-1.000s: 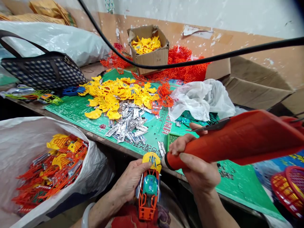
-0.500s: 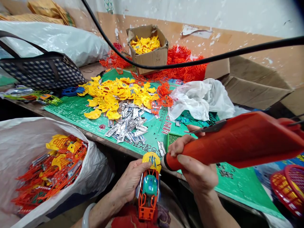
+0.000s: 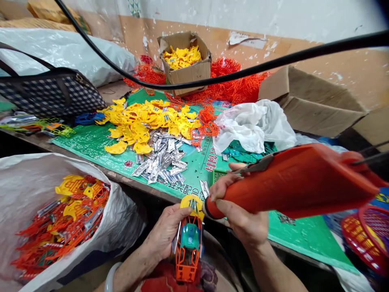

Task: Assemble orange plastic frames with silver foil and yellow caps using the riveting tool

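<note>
My left hand [image 3: 167, 229] is closed around a toy car body [image 3: 187, 251] with an orange frame, a teal middle and a yellow front piece [image 3: 192, 203]. The thumb presses on the yellow front. Wrapped in my right hand [image 3: 243, 219] is a red electric screwdriver [image 3: 291, 182], lying almost level, with its nose at the right side of the yellow piece. Whether its bit touches a screw is hidden. Beyond my hands, yellow parts [image 3: 136, 125] and silver strips [image 3: 165, 158] lie heaped on the green sheet [image 3: 91, 142].
A white sack [image 3: 118, 227] of orange and yellow assemblies stands at left. A black cable [image 3: 170, 86] crosses in front. Behind are a cardboard box [image 3: 188, 77] of yellow parts and a checked bag [image 3: 48, 93]. A white plastic bag [image 3: 255, 121] and red basket [image 3: 361, 235] are at right.
The screwdriver has shifted slightly left, its nose closer to the yellow front piece. The view has turned a little, and the black cable hangs farther left. Both hands keep their hold.
</note>
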The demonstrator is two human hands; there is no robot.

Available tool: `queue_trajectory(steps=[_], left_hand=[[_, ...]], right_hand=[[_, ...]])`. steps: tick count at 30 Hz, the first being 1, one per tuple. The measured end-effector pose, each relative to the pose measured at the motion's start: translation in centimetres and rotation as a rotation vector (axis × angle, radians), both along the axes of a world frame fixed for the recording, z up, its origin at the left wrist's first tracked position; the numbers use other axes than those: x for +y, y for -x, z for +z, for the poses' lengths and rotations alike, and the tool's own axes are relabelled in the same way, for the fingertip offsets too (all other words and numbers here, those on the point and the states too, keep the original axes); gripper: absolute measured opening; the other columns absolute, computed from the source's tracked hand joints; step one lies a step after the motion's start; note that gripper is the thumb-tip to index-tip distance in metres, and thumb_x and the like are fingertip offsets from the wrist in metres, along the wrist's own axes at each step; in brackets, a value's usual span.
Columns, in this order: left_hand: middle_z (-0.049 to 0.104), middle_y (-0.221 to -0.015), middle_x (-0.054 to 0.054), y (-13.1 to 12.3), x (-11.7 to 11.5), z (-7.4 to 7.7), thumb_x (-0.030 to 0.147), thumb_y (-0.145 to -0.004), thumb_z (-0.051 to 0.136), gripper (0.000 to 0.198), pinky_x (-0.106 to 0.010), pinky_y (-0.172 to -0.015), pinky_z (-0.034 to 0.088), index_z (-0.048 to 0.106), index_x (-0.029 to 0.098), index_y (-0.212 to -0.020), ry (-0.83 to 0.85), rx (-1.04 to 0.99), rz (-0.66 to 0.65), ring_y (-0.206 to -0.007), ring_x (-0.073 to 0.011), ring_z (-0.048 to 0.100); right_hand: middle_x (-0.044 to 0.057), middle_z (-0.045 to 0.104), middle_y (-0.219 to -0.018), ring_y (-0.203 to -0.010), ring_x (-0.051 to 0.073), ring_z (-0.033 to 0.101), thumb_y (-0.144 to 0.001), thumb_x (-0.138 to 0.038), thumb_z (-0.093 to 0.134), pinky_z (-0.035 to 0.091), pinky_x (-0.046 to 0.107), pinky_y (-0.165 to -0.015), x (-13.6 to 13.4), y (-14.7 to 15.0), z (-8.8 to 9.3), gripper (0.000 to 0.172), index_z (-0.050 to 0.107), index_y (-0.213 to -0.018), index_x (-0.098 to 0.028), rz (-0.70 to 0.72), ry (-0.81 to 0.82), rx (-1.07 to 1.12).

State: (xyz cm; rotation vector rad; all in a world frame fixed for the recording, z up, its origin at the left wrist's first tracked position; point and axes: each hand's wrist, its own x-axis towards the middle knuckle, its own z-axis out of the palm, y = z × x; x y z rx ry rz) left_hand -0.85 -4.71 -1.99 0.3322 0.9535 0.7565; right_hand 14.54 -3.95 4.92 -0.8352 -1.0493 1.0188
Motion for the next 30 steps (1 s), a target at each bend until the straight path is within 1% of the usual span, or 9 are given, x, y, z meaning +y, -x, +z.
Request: queue_trajectory(steps=[3, 6, 8, 10, 14, 17, 22, 26, 30], left_hand=[[0.070, -0.066, -0.006, 0.1, 0.3, 0.7, 0.034, -0.061, 0.086, 0.036, -0.020, -0.049, 0.047, 0.074, 0.008, -0.082, -0.002, 0.052, -0.042, -0.051, -0.0115, 0.058], [0.069, -0.067, -0.006, 0.4, 0.3, 1.0, 0.038, -0.066, 0.083, 0.037, -0.019, -0.048, 0.044, 0.075, 0.008, -0.086, -0.037, 0.111, -0.152, -0.051, -0.0099, 0.056], [0.069, -0.071, -0.006, 0.7, 0.1, 1.0, 0.039, -0.072, 0.079, 0.035, -0.018, -0.050, 0.044, 0.075, 0.009, -0.091, -0.070, 0.118, -0.225, -0.054, -0.0097, 0.056], [0.068, -0.073, -0.004, 1.0, 0.0, 1.0, 0.039, -0.077, 0.076, 0.032, -0.017, -0.052, 0.044, 0.074, 0.012, -0.094, -0.093, 0.106, -0.274, -0.057, -0.0091, 0.056], [0.067, -0.074, -0.003, 1.1, 0.1, 1.3, 0.039, -0.078, 0.075, 0.030, -0.016, -0.054, 0.044, 0.074, 0.012, -0.090, -0.133, 0.098, -0.291, -0.058, -0.0081, 0.055], [0.069, -0.077, -0.006, 0.8, 0.2, 1.5, 0.041, -0.076, 0.076, 0.033, -0.017, -0.056, 0.044, 0.075, 0.010, -0.087, -0.137, 0.106, -0.273, -0.059, -0.0094, 0.056], [0.069, -0.074, -0.006, 0.5, 0.3, 1.5, 0.043, -0.073, 0.077, 0.037, -0.018, -0.054, 0.043, 0.076, 0.009, -0.088, -0.123, 0.133, -0.270, -0.057, -0.0100, 0.056], [0.069, -0.075, -0.006, 0.5, 0.4, 1.7, 0.044, -0.074, 0.077, 0.038, -0.018, -0.055, 0.044, 0.076, 0.010, -0.090, -0.129, 0.105, -0.305, -0.057, -0.0093, 0.055], [0.071, -0.078, -0.007, 0.6, 0.4, 1.7, 0.043, -0.075, 0.077, 0.038, -0.019, -0.058, 0.046, 0.076, 0.011, -0.095, -0.126, 0.088, -0.310, -0.060, -0.0105, 0.058]], right_hand=[[-0.006, 0.059, -0.072, -0.063, 0.016, 0.058, -0.069, -0.015, 0.068, 0.052, 0.039, -0.070, 0.4, -1.1, 0.8, 0.053, 0.053, -0.117, -0.033, -0.069, -0.026, 0.013], [-0.006, 0.059, -0.070, -0.061, 0.015, 0.057, -0.067, -0.013, 0.067, 0.051, 0.037, -0.067, 1.8, -2.8, 1.8, 0.051, 0.055, -0.114, -0.029, -0.269, -0.080, 0.005], [-0.006, 0.059, -0.066, -0.058, 0.015, 0.056, -0.064, -0.013, 0.067, 0.049, 0.035, -0.061, 3.1, -4.0, 1.9, 0.050, 0.057, -0.111, -0.026, -0.387, -0.120, -0.017], [-0.006, 0.059, -0.064, -0.054, 0.015, 0.055, -0.062, -0.013, 0.069, 0.047, 0.033, -0.057, 4.3, -4.8, 1.5, 0.045, 0.059, -0.105, -0.023, -0.438, -0.134, -0.050], [-0.004, 0.060, -0.063, -0.052, 0.014, 0.056, -0.061, -0.013, 0.070, 0.047, 0.032, -0.055, 5.5, -5.2, -0.2, 0.023, 0.061, -0.081, -0.020, -0.427, -0.108, -0.064], [-0.003, 0.062, -0.065, -0.054, 0.014, 0.057, -0.060, -0.013, 0.073, 0.048, 0.033, -0.057, 5.5, -4.9, -1.0, 0.016, 0.061, -0.069, -0.019, -0.415, -0.069, -0.067], [-0.003, 0.062, -0.064, -0.055, 0.014, 0.056, -0.061, -0.017, 0.074, 0.048, 0.033, -0.056, 5.4, -5.0, -1.6, 0.015, 0.061, -0.067, -0.019, -0.403, -0.050, -0.099], [-0.002, 0.062, -0.066, -0.056, 0.014, 0.056, -0.063, -0.019, 0.072, 0.049, 0.033, -0.056, 5.5, -5.2, -1.9, 0.014, 0.059, -0.069, -0.020, -0.421, -0.045, -0.167], [-0.003, 0.062, -0.066, -0.056, 0.014, 0.057, -0.063, -0.020, 0.072, 0.050, 0.034, -0.057, 5.4, -5.0, -1.9, 0.012, 0.061, -0.068, -0.020, -0.432, -0.029, -0.167]])
